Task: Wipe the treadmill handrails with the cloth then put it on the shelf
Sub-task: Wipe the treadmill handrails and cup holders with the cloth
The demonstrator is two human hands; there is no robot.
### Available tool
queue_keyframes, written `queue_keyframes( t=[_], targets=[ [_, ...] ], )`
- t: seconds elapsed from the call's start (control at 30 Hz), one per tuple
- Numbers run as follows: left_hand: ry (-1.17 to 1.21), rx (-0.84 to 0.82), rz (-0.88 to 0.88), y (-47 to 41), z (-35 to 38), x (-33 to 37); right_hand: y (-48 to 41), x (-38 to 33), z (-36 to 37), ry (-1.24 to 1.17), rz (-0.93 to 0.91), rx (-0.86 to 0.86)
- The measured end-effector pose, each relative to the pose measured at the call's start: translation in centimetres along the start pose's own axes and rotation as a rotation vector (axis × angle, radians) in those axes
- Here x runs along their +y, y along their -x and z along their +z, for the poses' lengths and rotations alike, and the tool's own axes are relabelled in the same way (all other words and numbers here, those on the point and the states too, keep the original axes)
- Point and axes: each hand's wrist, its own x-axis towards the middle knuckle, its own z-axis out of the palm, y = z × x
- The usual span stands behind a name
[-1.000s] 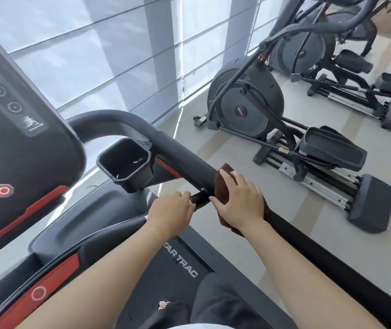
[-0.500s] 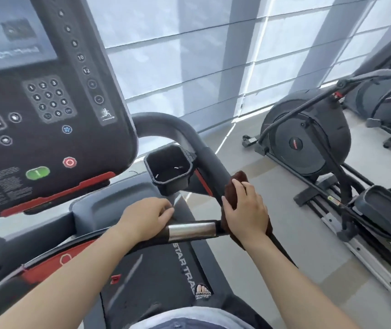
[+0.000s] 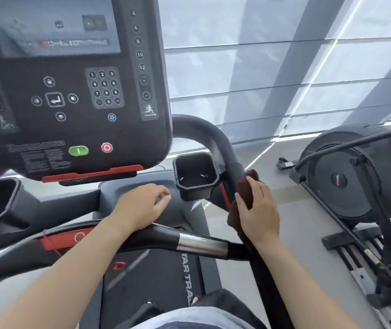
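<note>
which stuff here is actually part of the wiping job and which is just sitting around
For the job: cloth, right handrail, front bar, right hand.

Just there: console, cup holder, cross trainer, left hand, resting idle.

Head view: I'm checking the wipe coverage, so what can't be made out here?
- Cloth: mostly covered by the right hand; its full extent can't be seen.
- Right handrail: its lower run is hidden by the right forearm and cut off by the bottom edge.
- Shelf: not in this view.
- Console screen: text too blurred to read.
- Left hand: fingers curled over the front bar; contact unclear.
</note>
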Motion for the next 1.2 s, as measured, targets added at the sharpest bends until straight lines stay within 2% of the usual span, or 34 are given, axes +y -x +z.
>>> queue_keyframes(
  t=[0.13, 0.23, 0.37, 0.57, 0.73, 0.83, 0.93, 1.07, 1.13, 1.2],
  targets=[
    [0.039, 0.042, -0.077, 0.5, 0.2, -1.3, -4.6, -2.6, 1.7, -0.072, -0.118, -0.034],
    [0.127, 0.182, -0.108, 0.8, 0.6, -1.5, -6.2, -3.7, 4.3, -0.076, -0.215, -0.128],
    [0.147, 0.31, -0.071, 0.9, 0.7, -1.3, -8.0, -3.9, 7.7, -0.081, -0.211, -0.242],
    [0.165, 0.307, -0.08, 0.9, 0.7, -1.4, -9.0, -3.9, 8.3, 0.049, -0.198, -0.387],
    [0.169, 0.293, -0.087, 0.9, 0.6, -1.5, -6.5, -3.5, 8.2, -0.055, -0.132, -0.298],
    [0.175, 0.28, -0.075, 0.8, 0.7, -1.5, -8.8, -4.8, 8.8, 0.063, -0.056, -0.351],
    [0.164, 0.281, -0.083, 1.0, 0.7, -1.3, -7.8, -4.6, 8.8, 0.129, -0.107, -0.36],
    [0.172, 0.278, -0.079, 0.9, 0.6, -1.4, -3.6, -3.4, 8.3, -0.092, -0.224, -0.193],
    [0.168, 0.263, -0.072, 0.8, 0.6, -1.3, -3.3, -3.4, 8.8, -0.115, -0.258, -0.102],
    [0.161, 0.257, -0.068, 0.8, 0.6, -1.2, -3.4, -4.0, 9.4, -0.102, -0.295, -0.081]
  ],
)
